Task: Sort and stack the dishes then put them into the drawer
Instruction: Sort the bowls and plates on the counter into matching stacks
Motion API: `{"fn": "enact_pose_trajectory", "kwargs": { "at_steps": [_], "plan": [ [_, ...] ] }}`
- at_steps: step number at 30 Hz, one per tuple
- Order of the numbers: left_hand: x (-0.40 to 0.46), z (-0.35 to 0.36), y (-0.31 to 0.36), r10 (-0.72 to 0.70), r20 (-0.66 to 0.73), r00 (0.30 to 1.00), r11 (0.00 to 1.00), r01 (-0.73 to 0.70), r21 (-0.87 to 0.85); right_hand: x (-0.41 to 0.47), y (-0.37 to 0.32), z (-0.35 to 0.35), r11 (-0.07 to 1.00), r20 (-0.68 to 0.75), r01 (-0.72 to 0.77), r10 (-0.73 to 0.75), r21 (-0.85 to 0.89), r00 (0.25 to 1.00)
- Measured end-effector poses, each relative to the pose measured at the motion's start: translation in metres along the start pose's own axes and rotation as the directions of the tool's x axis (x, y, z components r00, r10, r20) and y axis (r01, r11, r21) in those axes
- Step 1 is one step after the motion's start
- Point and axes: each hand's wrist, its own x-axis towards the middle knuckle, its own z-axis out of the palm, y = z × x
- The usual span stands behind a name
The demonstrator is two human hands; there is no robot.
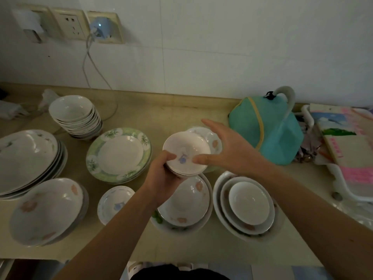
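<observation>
My left hand (161, 176) grips a small stack of white saucers with a blue flower (186, 152), held above the counter. My right hand (228, 146) hovers open beside the stack's right rim, thumb touching the top saucer. Below the stack sits a bowl with orange flowers (187, 201) on a larger dish. Another blue-flower saucer (113, 205) lies to the left. Green-rimmed plates (119, 154), a stack of white bowls (75, 116), large plates (28, 156), a tilted orange-flower bowl (46, 211) and nested white bowls (248, 205) stand around.
A teal folded cover (266, 128) stands at the back right, next to a white tray with papers (343, 150). A cable (94, 65) hangs from wall sockets to the counter. The counter's front edge (201, 261) runs below my forearms.
</observation>
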Motion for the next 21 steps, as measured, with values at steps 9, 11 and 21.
{"fn": "enact_pose_trajectory", "kwargs": {
  "at_steps": [9,11,21],
  "plan": [
    [0.0,-0.004,-0.013,0.001,-0.035,0.999,1.0,-0.002,-0.021,-0.077,0.094,0.007,0.923,0.107,-0.235,0.278,-0.304,0.954],
    [0.0,-0.002,-0.016,-0.003,-0.041,0.999,1.0,0.002,-0.021,-0.088,0.105,0.015,0.906,0.139,-0.245,0.307,-0.345,0.941],
    [0.001,0.003,-0.023,-0.022,-0.058,0.998,1.0,0.023,0.013,-0.105,0.127,0.041,0.853,0.112,-0.221,0.307,-0.472,0.945]
  ]
}}
